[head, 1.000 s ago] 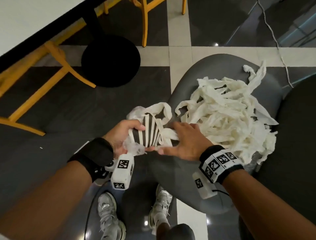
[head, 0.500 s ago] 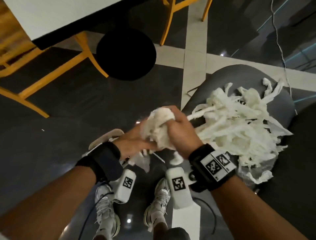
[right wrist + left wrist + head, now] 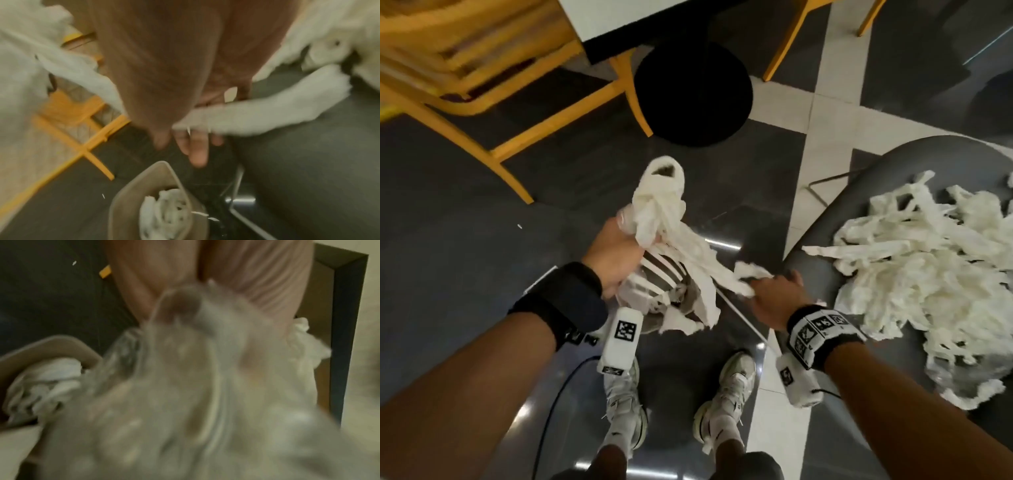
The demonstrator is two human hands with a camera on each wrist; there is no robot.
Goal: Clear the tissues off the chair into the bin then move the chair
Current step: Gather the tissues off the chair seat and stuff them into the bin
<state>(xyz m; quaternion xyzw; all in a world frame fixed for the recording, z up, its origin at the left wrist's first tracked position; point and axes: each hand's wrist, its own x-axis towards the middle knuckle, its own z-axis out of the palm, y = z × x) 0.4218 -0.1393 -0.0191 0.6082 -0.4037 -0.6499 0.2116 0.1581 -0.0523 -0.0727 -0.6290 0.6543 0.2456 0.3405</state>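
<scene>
My left hand (image 3: 616,253) grips a wad of white tissue strips (image 3: 659,205) together with some clear plastic film, above the beige bin (image 3: 144,183). The bin holds tissues and sits on the floor left of the grey chair (image 3: 893,164); in the head view the wad mostly hides it. One strip trails from the wad to my right hand (image 3: 774,294), which pinches its end by the chair's front edge. A large tissue pile (image 3: 928,267) lies on the chair seat. The left wrist view is blurred, showing film and tissue under my left hand (image 3: 226,272) and the bin (image 3: 61,344) to the left.
Yellow-legged chairs (image 3: 493,113) stand at the upper left. A black round table base (image 3: 691,92) sits under a white-topped table (image 3: 619,20) ahead. My shoes (image 3: 625,404) are just behind the bin. A dark cable (image 3: 558,397) runs across the floor.
Both hands have carried the wad left off the chair to above the bin. They have drawn apart, and a strip now stretches between them.
</scene>
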